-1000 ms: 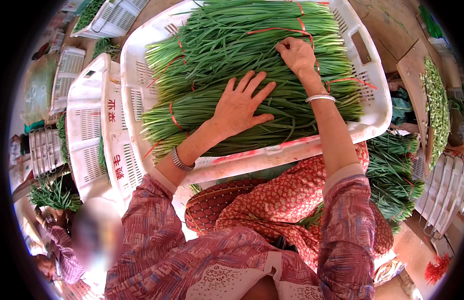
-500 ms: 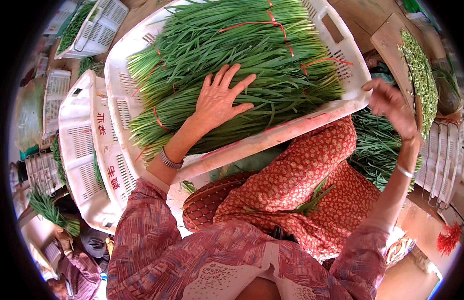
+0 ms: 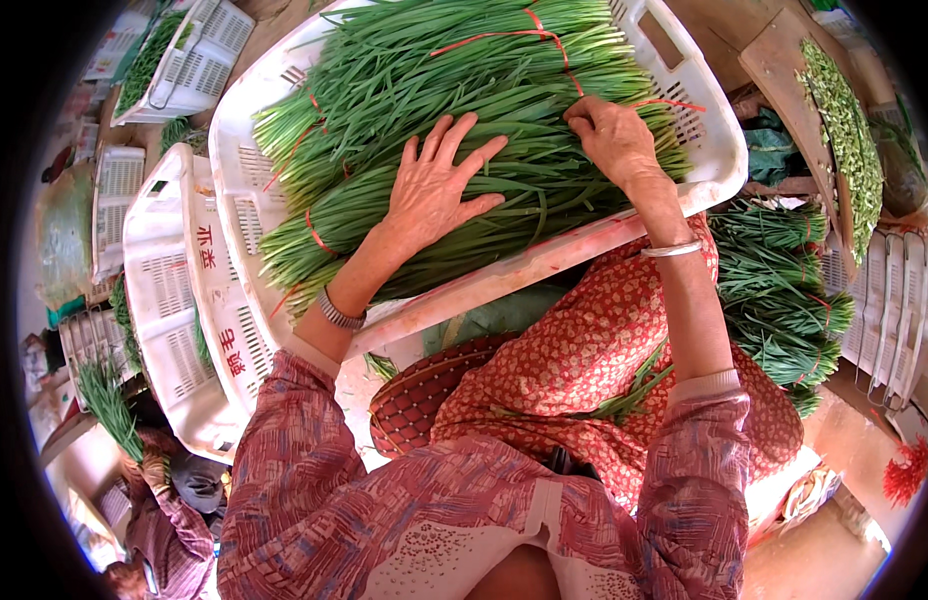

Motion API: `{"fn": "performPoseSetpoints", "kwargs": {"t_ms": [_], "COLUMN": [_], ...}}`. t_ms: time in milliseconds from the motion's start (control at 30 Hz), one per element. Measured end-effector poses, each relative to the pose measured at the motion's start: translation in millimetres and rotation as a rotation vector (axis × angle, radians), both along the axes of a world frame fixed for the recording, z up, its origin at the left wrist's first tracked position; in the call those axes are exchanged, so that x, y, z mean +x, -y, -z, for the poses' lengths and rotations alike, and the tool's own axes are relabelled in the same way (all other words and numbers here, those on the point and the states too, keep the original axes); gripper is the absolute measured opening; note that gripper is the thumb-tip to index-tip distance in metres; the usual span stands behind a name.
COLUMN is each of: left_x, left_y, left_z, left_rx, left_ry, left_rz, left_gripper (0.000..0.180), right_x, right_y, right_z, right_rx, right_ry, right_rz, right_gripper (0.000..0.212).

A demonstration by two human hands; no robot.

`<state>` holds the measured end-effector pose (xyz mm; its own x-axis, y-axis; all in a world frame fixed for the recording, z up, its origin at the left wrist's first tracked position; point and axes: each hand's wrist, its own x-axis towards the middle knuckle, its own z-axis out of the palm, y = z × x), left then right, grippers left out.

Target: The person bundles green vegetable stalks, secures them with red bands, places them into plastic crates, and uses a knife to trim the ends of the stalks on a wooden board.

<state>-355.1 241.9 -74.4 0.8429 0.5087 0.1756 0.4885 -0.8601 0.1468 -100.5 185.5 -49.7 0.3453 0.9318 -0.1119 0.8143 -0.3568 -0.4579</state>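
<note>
Bundles of garlic chives (image 3: 404,140), bound with thin red ties (image 3: 529,34), fill a white plastic crate (image 3: 712,185) in front of me. My left hand (image 3: 431,190) lies flat on the nearer chives with its fingers spread. Over the right part of the bundles is my right hand (image 3: 614,138), its thumb and forefinger pinched together beside a red tie. Whatever is between those fingertips is too small to make out. A watch is on my left wrist and a pale bangle on my right.
More tied chives (image 3: 774,290) are piled right of my knee. Nested white crates (image 3: 162,300) stand on the left, touching the full one. A board (image 3: 799,95) with chopped greens is at the far right. Another person (image 3: 174,520) holds a bundle at lower left.
My right hand has come left from beyond the crate's right rim to a spot over the chives, its fingers now pinched. The left hand stays spread on the bundles.
</note>
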Motion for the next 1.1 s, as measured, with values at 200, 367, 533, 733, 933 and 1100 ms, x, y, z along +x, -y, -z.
{"fn": "performPoseSetpoints", "kwargs": {"t_ms": [200,367,533,733,933,1100], "left_x": [2,1,10,-22,2,-20], "left_y": [-2,-3,1,-18,-27,-20], "left_z": [-1,0,-5,22,20,36], "left_rx": [-0.008,-0.027,-0.029,-0.038,-0.003,-0.024], "left_ry": [-0.013,-0.019,-0.005,-0.12,0.005,-0.094], "left_rz": [-0.002,-0.001,0.028,-0.013,0.031,-0.029], "left_gripper": [0.073,0.074,0.074,0.082,0.079,0.077], "right_x": [3,-8,42,71,94,71], "right_y": [-12,-21,-1,85,204,214], "right_z": [18,17,7,-26,-44,12], "right_rx": [0.018,0.013,0.212,0.516,0.329,0.375], "right_ry": [-0.082,-0.006,0.095,-0.472,-0.64,-0.466], "right_rz": [0.041,0.043,0.356,0.121,0.204,0.287], "right_gripper": [0.029,0.03,0.027,0.03,0.026,0.022]}}
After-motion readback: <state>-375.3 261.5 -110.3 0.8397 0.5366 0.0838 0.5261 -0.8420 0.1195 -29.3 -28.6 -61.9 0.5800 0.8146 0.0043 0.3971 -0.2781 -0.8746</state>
